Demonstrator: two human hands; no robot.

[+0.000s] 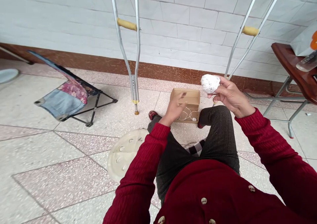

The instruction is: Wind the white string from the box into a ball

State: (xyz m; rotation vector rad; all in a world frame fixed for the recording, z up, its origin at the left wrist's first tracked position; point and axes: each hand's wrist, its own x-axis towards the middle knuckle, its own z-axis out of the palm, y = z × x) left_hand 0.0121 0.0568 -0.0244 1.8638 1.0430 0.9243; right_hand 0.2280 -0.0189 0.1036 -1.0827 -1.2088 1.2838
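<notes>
Raised in front of my right knee, my right hand (230, 95) grips a white ball of string (210, 83) between thumb and fingers. My left hand (175, 108) hovers over an open cardboard box (185, 92) on the floor between my feet, its fingers apart and holding nothing I can see. Loose white string (188, 113) lies in loops inside the box, with a small white piece (194, 119) near its front edge. Part of the box is hidden behind my left hand.
Two crutches, one at left (135, 85) and one at right (234, 49), lean on the tiled wall. A folding stool (66, 98) stands left. Beside my left leg is a round cream plastic stool (123, 151). A brown chair (292, 69) holding a bottle (307, 62) stands right.
</notes>
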